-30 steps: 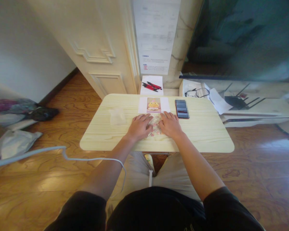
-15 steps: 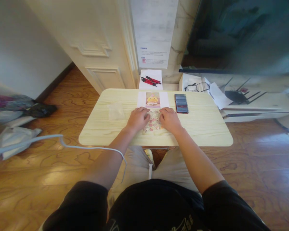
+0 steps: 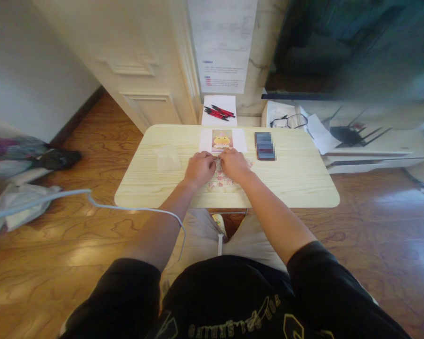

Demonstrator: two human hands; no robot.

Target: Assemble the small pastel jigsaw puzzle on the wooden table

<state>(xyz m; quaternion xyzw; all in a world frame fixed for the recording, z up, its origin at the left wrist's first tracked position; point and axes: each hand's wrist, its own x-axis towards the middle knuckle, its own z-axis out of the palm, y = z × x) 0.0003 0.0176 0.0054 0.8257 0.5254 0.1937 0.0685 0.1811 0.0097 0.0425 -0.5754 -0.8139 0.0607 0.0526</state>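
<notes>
Small pink, white and orange jigsaw puzzle pieces lie in a loose patch on the small light wooden table. My left hand is at the patch's upper left, fingers curled and pinched on a puzzle piece. Close against it, my right hand is closed too, thumb and fingertips at the same spot; a piece there is mostly covered by the fingers. Just beyond my fingertips is a printed picture of a yellow figure on a white sheet. Several pieces are hidden beneath my right hand.
A phone-like dark device lies right of the picture, and a clear plastic bag on the left. Red pens rest on white paper behind the table. A pale cable crosses by my left forearm. A large screen hangs at right.
My right hand has moved left across the pieces, up to my left hand, and its fingers have closed. My left hand stays nearly in place. The view has tilted slightly.
</notes>
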